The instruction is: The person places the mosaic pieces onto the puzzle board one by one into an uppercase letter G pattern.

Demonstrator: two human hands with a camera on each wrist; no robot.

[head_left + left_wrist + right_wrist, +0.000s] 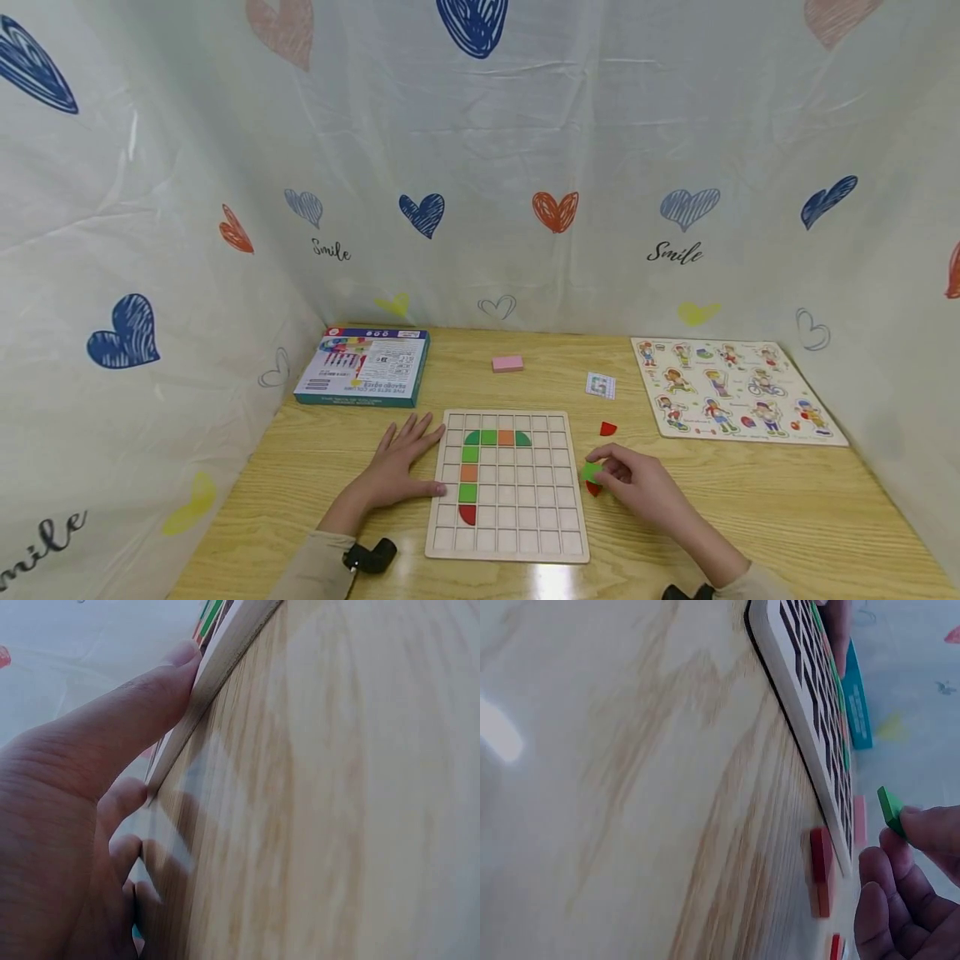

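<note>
My right hand [637,483] pinches a light green tile [891,810] between thumb and fingertips, just off the right edge of the wooden grid board [526,496]. Beneath it, a red tile [594,489] lies partly hidden on the table. Straight and spread, the fingers of my left hand [393,471] rest beside the board's left side, and its thumb touches the edge. Set in the grid are a row and a column of tiles: green quarter-rounds, light green squares [489,437], orange squares [468,472] and a red quarter-round [468,514] at the column's lower end.
Another red quarter-round [607,428] lies right of the board. Behind it are a small patterned card [601,385] and a pink block [507,363]. A flat box [363,367] lies back left; a picture puzzle board [738,390] lies back right. A hanging curtain [480,275] encloses the table.
</note>
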